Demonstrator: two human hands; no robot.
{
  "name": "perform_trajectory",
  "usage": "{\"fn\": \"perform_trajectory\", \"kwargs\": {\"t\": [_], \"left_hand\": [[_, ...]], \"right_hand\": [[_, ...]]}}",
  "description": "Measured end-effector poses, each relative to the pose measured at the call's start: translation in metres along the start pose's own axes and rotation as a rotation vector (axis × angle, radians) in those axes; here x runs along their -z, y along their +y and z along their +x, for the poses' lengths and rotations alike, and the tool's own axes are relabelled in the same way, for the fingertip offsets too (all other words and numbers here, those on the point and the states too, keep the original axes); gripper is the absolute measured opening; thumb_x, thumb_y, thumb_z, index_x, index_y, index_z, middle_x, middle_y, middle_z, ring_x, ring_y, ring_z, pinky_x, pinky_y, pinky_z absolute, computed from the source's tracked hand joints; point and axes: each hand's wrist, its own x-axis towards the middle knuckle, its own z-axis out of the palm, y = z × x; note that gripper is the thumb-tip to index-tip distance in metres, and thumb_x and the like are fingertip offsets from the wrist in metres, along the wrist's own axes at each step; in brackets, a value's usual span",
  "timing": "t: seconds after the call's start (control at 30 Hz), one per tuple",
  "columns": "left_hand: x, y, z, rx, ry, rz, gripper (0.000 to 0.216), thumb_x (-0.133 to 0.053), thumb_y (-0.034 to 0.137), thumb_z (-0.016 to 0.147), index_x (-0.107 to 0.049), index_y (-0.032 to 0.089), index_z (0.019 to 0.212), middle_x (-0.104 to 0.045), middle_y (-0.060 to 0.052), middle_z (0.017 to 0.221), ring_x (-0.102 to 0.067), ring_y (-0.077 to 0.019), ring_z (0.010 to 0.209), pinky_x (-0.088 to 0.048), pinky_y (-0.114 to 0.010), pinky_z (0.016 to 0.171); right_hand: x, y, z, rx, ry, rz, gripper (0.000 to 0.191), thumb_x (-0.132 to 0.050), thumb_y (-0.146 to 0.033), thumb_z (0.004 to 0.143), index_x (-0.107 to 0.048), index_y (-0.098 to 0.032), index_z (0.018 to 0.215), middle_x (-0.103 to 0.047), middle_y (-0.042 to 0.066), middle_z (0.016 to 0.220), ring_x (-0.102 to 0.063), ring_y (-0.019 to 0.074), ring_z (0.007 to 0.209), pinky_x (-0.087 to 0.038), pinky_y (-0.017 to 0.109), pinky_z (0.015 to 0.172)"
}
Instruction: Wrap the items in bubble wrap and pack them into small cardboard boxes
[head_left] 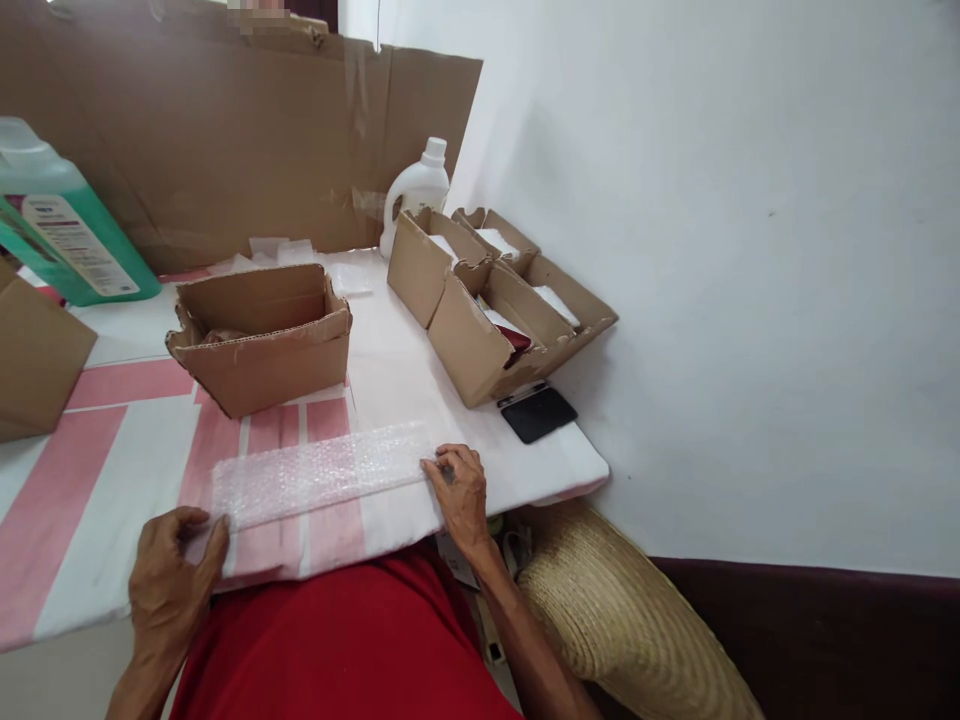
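Observation:
A long, narrow strip of clear bubble wrap (322, 470) lies flat near the front edge of the cloth-covered table. At its left end is my left hand (169, 580), thumb tip against the lower corner and index finger curved, with a gap between them. My right hand (461, 495) pinches the strip's right end between thumb and fingers. Just behind the wrap stands an open cardboard box (281, 355) with something brown inside, mostly hidden by its walls.
Divided cardboard bins (469, 350) holding white packets and a dark red item stand at the right, beside a black phone (538, 412). Behind are a white jug (420, 190) and a green liquid bottle (97, 240). A straw hat (615, 600) hangs below the table's right corner.

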Motion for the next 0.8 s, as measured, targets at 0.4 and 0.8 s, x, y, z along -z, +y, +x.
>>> {"fn": "perform_trajectory", "kwargs": {"t": [0.4,0.8], "left_hand": [[-0.034,0.009,-0.011,-0.652,-0.100,0.001,0.041,-0.049,0.027,0.096,-0.055,0.024,0.137,-0.061,-0.012,0.134,-0.058,-0.0288,0.120,-0.043,-0.041,0.097],[-0.050,-0.032,-0.017,-0.706,-0.160,0.097,0.056,-0.050,0.034,0.093,-0.038,0.029,0.147,-0.051,-0.018,0.142,-0.057,-0.0365,0.118,-0.050,-0.051,0.087]], "right_hand": [[-0.005,-0.024,0.002,0.042,0.176,-0.165,0.009,-0.057,-0.025,0.097,-0.059,-0.019,0.091,-0.066,0.009,0.098,-0.057,0.0264,0.097,-0.046,0.043,0.087],[-0.086,-0.140,-0.031,0.719,-0.504,-0.242,0.086,-0.039,-0.068,0.099,-0.030,-0.003,0.154,-0.042,0.016,0.159,-0.033,0.0270,0.148,-0.025,0.041,0.124]]}}
